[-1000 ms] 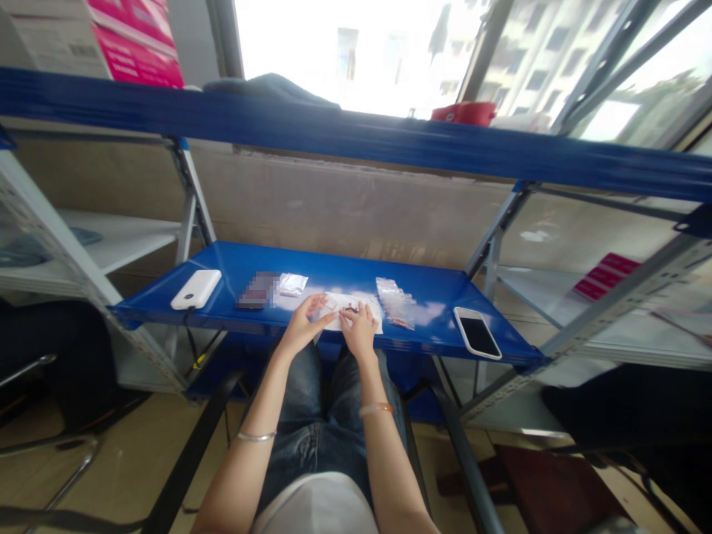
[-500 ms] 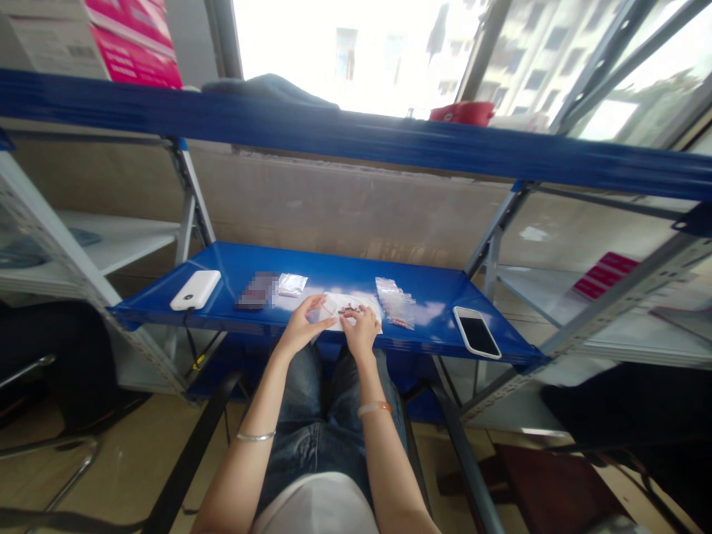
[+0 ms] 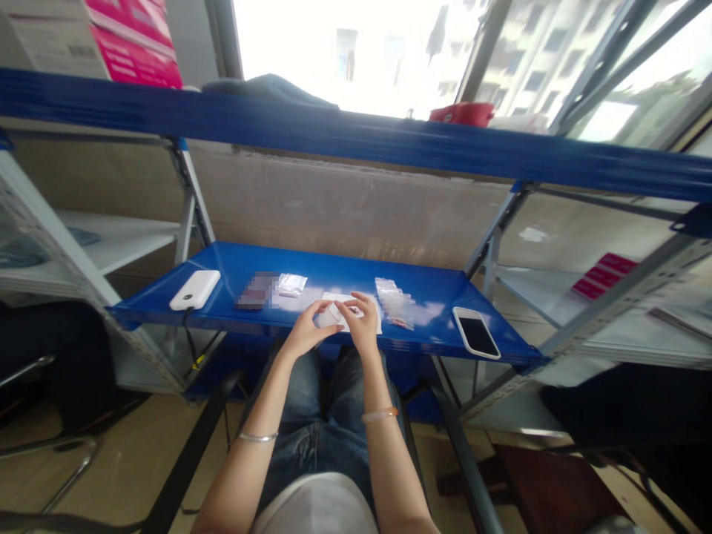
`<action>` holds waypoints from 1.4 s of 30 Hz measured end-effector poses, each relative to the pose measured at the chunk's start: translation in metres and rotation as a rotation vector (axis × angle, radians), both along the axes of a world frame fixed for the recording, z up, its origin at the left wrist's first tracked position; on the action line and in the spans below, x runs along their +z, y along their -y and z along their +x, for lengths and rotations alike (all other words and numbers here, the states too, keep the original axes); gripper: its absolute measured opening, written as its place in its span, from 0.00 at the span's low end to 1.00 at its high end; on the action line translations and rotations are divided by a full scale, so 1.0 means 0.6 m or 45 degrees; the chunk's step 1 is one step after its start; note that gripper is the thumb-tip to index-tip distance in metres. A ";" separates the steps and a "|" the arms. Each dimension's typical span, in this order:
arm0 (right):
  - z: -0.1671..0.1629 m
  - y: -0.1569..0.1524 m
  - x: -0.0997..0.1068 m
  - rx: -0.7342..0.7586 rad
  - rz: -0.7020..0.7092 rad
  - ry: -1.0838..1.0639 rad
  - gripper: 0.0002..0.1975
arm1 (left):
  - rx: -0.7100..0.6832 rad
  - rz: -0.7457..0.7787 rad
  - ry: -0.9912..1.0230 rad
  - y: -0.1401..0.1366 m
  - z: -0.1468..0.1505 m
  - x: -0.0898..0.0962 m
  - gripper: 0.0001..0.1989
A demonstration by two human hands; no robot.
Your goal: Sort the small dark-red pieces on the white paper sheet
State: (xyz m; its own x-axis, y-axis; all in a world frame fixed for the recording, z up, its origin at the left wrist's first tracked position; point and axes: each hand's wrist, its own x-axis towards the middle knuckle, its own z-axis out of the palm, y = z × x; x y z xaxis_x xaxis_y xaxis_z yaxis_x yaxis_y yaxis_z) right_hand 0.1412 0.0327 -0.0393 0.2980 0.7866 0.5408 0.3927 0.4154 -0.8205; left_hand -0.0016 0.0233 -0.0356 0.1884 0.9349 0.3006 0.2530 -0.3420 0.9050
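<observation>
- Over the paper (image 3: 328, 319): right hand (image 3: 363, 326) shifted from dark bits (image 3: 354, 310) toward left hand (image 3: 302, 331)
- Both curved; cannot tell any pinch
- Work apparently centres between them

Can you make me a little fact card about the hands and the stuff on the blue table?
Left hand: at the white sheet, grip unclear
Right hand: over the sheet, by small dark pieces, grip unclear
Worn: silver bracelet on the left, orange-and-white bracelet on the right
Left of the sheet: white device with a dark cable, blurred-out item, small pale packet
Right of the sheet: clear bags, phone
Table: blue
</observation>
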 end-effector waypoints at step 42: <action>0.015 -0.022 -0.078 -0.346 -0.346 0.636 0.08 | 0.052 -0.029 0.073 -0.003 -0.013 0.007 0.27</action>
